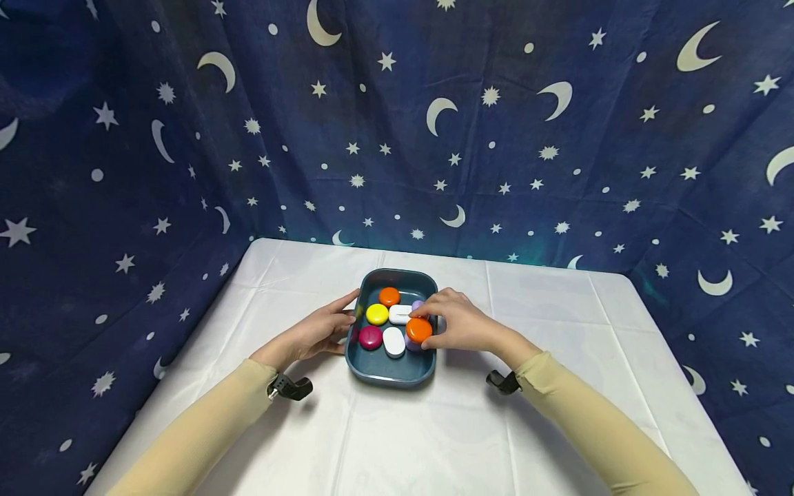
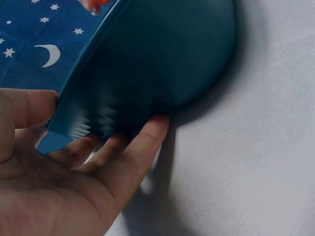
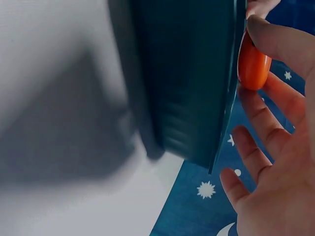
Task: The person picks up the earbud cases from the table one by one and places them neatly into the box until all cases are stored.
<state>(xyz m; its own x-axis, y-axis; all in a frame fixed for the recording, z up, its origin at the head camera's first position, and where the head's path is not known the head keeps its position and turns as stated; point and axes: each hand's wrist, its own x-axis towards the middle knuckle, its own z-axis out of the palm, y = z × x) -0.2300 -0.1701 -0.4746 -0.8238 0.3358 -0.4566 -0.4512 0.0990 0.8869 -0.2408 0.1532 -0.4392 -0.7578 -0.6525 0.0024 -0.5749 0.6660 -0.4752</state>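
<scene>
A dark teal rectangular tray (image 1: 387, 379) with rounded corners stands on the white-covered table. My left hand (image 1: 318, 332) rests against its left outer side; in the left wrist view, fairly straight fingers (image 2: 140, 155) touch the wall. Over the tray's right side, my right hand (image 1: 462, 322) pinches a glossy orange disc (image 1: 418, 330) between thumb and fingers, partly covering lilac pieces (image 1: 412, 344). Also in the tray lie another orange disc (image 1: 389, 297), a yellow disc (image 1: 377, 315), a magenta disc (image 1: 371, 337), a white oval piece (image 1: 393, 342) and a white oblong piece (image 1: 400, 314).
The white tablecloth (image 1: 428, 441) shows fold lines. Dark blue curtains (image 1: 397, 200) with moons and stars hang behind the table and along both sides. Black bands (image 1: 291, 388) sit at both wrists, beside beige sleeves (image 1: 205, 427).
</scene>
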